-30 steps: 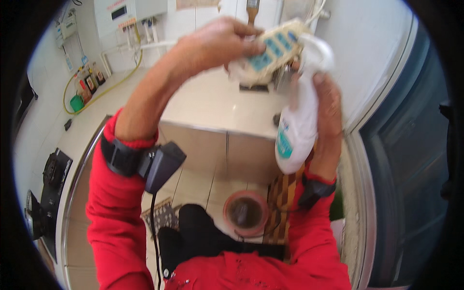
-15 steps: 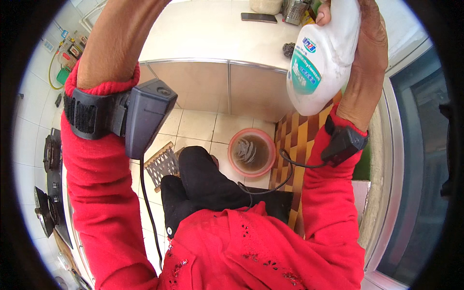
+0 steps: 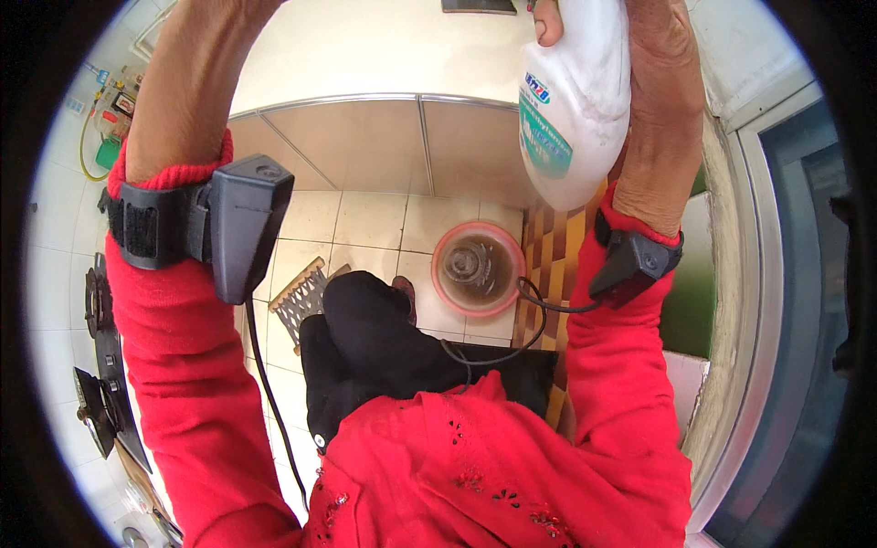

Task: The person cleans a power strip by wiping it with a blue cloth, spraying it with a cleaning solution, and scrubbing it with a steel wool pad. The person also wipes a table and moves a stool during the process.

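My right hand (image 3: 660,26) is raised at the upper right and closed around a large white plastic bottle (image 3: 580,100) with a green and blue label. The bottle's wide base points down toward me, and its top end is cut off by the upper edge. A fingertip shows against the bottle's left side. Of my left arm, only the bare forearm (image 3: 192,82) and red sleeve show; that hand lies beyond the upper edge. Below the bottle, on the floor, stands a round pink basin (image 3: 441,294) holding murky water with a ringed pattern on its surface.
A pale counter (image 3: 384,55) runs along the far side, with a dark flat object (image 3: 479,5) on it. A small slatted stool (image 3: 297,306) stands by my knee. Black cables (image 3: 539,333) hang from both wrist devices. The stove (image 3: 110,356) is at left, a glass door (image 3: 795,320) at right.
The bottle and my right hand have shifted left and slightly up in view. My left forearm has also shifted left. The pale streaks in the basin's water now look like rings.
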`<state>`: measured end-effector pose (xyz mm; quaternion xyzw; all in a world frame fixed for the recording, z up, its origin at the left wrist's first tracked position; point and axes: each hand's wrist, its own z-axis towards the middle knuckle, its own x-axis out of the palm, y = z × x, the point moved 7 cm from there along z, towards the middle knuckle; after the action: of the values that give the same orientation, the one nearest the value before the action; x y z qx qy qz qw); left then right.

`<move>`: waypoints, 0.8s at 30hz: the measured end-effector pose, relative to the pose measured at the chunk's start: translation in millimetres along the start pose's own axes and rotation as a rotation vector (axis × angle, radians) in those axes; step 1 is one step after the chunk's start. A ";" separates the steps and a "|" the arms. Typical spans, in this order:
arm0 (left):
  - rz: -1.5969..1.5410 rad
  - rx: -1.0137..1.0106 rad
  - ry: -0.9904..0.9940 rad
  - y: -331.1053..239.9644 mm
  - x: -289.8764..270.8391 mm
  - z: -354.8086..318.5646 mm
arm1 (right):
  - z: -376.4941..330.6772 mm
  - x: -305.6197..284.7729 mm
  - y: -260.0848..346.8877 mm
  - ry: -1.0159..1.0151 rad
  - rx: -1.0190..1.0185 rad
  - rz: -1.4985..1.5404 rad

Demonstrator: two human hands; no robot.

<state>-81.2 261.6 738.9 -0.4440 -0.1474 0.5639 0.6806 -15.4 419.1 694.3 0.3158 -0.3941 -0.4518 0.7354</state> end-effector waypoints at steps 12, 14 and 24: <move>-0.887 -0.207 0.278 61.6 1.4 -5.1 | 23.5 -1.9 -21.3 0.093 -0.209 -0.276; -0.910 -0.186 0.265 66.0 1.8 -2.4 | 29.7 -0.6 -20.5 0.040 -0.238 -0.218; -0.947 -0.099 0.145 68.2 -30.5 -0.9 | 31.1 0.7 -51.1 0.009 -0.047 -0.152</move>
<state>-133.7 231.7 695.0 -0.3980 -0.3123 0.1521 0.8491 -63.4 395.0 667.8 0.3295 -0.3549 -0.5140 0.7080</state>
